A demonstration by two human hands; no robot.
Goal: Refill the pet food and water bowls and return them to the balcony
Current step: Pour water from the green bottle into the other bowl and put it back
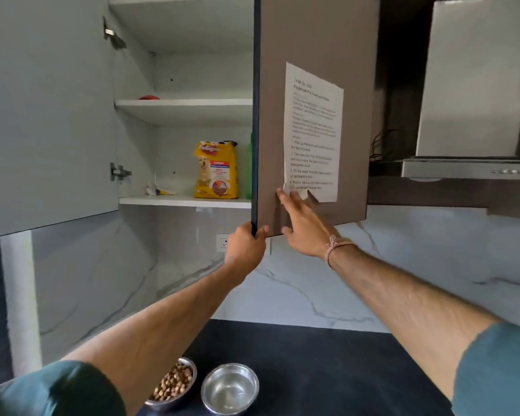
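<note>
Left hand (246, 244) has its fingers clamped on the bottom corner of the cabinet door (312, 121); right hand (303, 226) lies flat on its face, fingers spread, holding nothing. Both bowls sit on the desk (342, 370) far below the door: food bowl (174, 382) full, water bowl (230, 388) beside it.

Two round shiny steel bowls (230, 387) sit on a matt black table (327, 370); the brown cabinet door (318, 40) seems a wood-grain laminate, bearing white paper (312, 130).

Cabinet door (312, 40) half blocks the bottom shelf (162, 201); food bag (216, 169) reachable through the left opening, free room left of it.
</note>
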